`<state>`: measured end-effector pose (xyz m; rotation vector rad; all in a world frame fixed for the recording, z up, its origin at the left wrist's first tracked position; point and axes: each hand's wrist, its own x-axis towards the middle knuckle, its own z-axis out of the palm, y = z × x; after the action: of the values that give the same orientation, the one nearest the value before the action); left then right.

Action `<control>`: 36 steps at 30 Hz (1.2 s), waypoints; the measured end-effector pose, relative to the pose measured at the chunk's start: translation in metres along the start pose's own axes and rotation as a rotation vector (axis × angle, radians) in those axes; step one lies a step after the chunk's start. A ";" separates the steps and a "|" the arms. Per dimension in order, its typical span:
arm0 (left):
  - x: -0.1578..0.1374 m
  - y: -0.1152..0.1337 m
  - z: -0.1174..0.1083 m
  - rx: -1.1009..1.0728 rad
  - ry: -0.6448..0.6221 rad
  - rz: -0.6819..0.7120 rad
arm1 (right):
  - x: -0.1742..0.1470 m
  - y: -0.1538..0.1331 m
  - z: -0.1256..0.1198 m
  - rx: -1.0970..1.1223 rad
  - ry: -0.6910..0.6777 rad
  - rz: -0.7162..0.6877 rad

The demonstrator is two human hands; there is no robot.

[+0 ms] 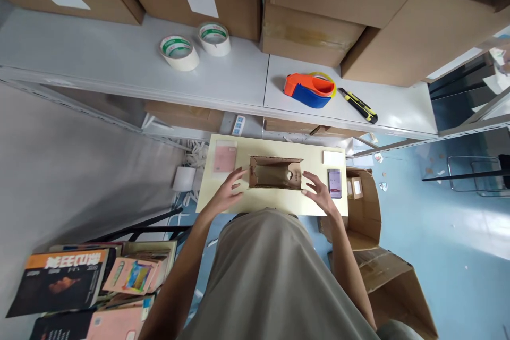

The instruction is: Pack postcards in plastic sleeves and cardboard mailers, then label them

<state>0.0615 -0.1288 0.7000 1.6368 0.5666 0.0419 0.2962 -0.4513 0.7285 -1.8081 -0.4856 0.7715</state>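
A small brown cardboard box (275, 187) stands open-topped on the pale yellow table (279, 203) in front of me, and I can see down into it. Left of the box is my left hand (229, 191), fingers spread and pointing at its side, with nothing in the grasp. My right hand (320, 192) mirrors it on the right side, fingers apart and likewise holding nothing. Both hands appear slightly apart from the cardboard. A pink booklet (225, 157) lies beyond my left hand. Beside my right hand lie a phone (334, 183) and a white small box (333, 158).
Above the table, a grey shelf (235, 82) carries tape rolls (179, 54), an orange-blue tape dispenser (308, 90), a utility knife (358, 106) and large cartons (314, 42). Open cartons (364, 207) stand at the right on the floor. Books (59, 281) are stacked at lower left.
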 end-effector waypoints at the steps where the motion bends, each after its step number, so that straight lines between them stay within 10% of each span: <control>1: -0.002 0.003 0.001 0.012 -0.038 0.027 | -0.002 -0.002 -0.001 0.000 -0.050 0.004; 15: 0.032 0.021 0.034 0.314 0.274 0.088 | 0.044 0.014 0.024 -0.214 0.206 0.032; 36: 0.029 0.016 0.049 0.363 0.285 0.151 | 0.030 0.018 0.018 -0.094 0.155 -0.060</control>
<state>0.1092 -0.1637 0.6987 2.0436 0.6947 0.3024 0.3046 -0.4261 0.6989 -1.9151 -0.4783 0.5709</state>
